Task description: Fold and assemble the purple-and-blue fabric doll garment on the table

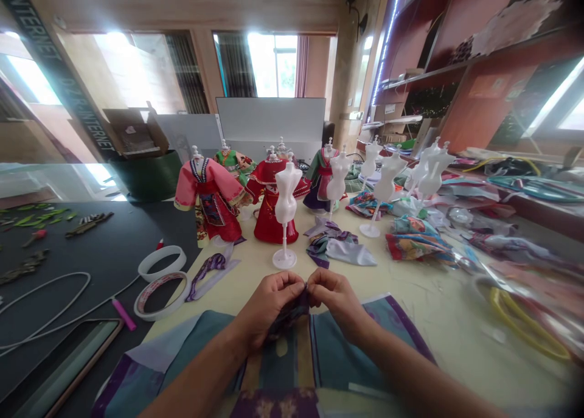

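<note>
The left hand point(269, 305) and right hand point(335, 299) are both closed, fingertips almost meeting as they pinch a small dark purple cloth point(289, 314) between them. Below it, a teal patterned fabric point(331, 357) is spread on the near edge of the table point(460, 345). Farther away stand a white dress form point(287, 202) and a red doll dress point(269, 217), with cloth scraps point(335, 247) between them and the hands.

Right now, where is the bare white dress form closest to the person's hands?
In the head view, the bare white dress form stands centre-left, beyond the left hand, just in front of the red doll dress, with fabric scraps to its right.
</note>
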`<action>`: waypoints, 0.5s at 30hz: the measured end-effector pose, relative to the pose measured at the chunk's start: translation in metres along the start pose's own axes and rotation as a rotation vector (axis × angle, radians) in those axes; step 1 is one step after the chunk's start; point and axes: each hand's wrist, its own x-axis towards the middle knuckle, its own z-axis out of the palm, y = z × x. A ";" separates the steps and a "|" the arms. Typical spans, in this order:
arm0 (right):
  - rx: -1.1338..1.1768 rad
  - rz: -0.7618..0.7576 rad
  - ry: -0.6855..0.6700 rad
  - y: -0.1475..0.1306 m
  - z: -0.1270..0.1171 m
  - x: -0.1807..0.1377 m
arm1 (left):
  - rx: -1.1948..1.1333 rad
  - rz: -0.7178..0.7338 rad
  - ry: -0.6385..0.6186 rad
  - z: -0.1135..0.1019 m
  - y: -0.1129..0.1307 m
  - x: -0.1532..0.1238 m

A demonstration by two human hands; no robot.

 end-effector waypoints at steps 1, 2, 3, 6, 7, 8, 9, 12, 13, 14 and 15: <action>0.007 -0.001 0.004 0.000 0.000 0.000 | 0.003 -0.003 0.004 0.000 0.001 -0.001; 0.013 -0.003 0.009 0.000 0.001 -0.001 | 0.005 -0.003 0.006 0.001 0.001 -0.001; 0.018 -0.004 0.013 0.000 0.001 -0.001 | 0.008 0.002 0.005 0.001 0.002 -0.002; 0.030 -0.004 0.014 -0.001 0.001 -0.002 | 0.055 0.041 0.006 0.001 0.004 -0.003; 0.034 0.004 0.012 -0.002 0.001 -0.002 | 0.094 0.066 0.012 0.001 0.004 -0.003; 0.041 0.017 0.008 -0.003 0.000 -0.003 | 0.145 0.095 0.020 0.000 0.004 -0.002; 0.048 0.036 0.003 -0.004 0.000 -0.003 | 0.202 0.127 0.028 -0.001 0.005 -0.002; 0.071 0.105 -0.033 -0.007 -0.002 -0.003 | 0.360 0.210 0.022 -0.003 0.004 0.000; 0.075 0.123 -0.047 -0.008 -0.002 -0.003 | 0.396 0.226 0.014 -0.004 0.004 0.000; 0.076 0.137 -0.059 -0.008 -0.003 -0.003 | 0.424 0.238 0.005 -0.005 0.003 0.000; 0.074 0.146 -0.067 -0.008 -0.004 -0.003 | 0.448 0.248 -0.003 -0.005 0.003 0.000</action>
